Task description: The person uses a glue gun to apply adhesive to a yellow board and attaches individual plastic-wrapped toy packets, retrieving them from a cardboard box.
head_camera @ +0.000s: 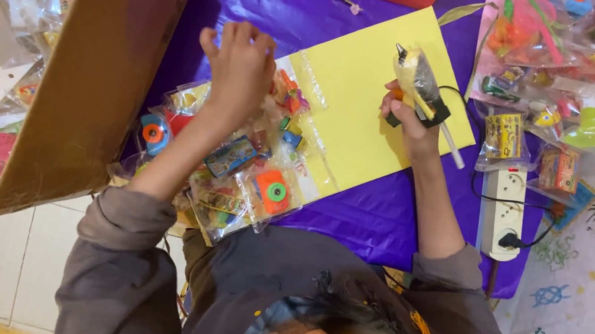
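Glue gun [420, 90] up in the right hand [402, 114], nozzle pointing away from the body and just above the yellow card [365, 100], fingers curled tight round the grip. It sits tilted like that, I'd judge, so the hot tip stays off the paper and off the skin. A glue stick [453, 145] pokes out of the back end, and the black cord trails off the handle to the white power strip [504, 211] lying at the edge of the purple sheet [374, 213], close enough that the cable hangs slack.

Over on the other side, the left hand [237, 71] comes down with fingers bunched together, pressing onto a clear toy packet [287, 93] at the card's left edge. Whether it pinches the plastic or only presses it flat, I cannot tell; the back of the hand hides the fingertips. More small packets [251, 177] of bright toys overlap in a row along that same edge, one with an orange and green wheel nearest the body, each overlapping the card like shingles.

Cardboard box [90, 84] stands open at the left, within easy reach of that arm, with more bagged toys beside it. Another heap of bagged toys [546, 83] waits at the right, just beyond the power strip.
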